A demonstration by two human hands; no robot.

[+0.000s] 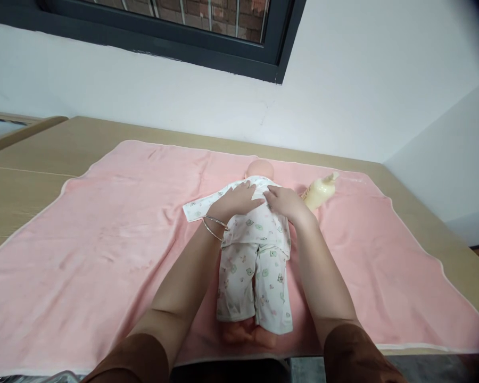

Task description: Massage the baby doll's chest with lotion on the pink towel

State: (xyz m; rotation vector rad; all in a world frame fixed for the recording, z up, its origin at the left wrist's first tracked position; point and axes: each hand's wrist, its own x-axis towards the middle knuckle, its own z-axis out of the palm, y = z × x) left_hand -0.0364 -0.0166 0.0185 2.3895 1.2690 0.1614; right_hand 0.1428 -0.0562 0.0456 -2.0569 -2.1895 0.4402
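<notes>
A baby doll (pixel 259 229) lies stretched out on a pink blanket, its head (pixel 260 169) toward the wall and its bare feet toward me. It wears a white printed top and matching trousers (pixel 236 284). One sleeve (pixel 199 207) reaches out to the left; the other is mostly hidden behind my right arm. My left hand (pixel 239 199), a bangle on its wrist, rests flat on the left of the doll's upper body with fingers spread. On the right of it lies my right hand (pixel 285 202), open, its fingers lightly bent on the cloth.
The pink blanket (pixel 91 239) covers much of a wooden table (pixel 35 154). A cream-coloured bottle (pixel 321 190) with a narrow top lies close to my right hand. Behind the table rise a white wall (pixel 343 80) and a dark window frame (pixel 239 58).
</notes>
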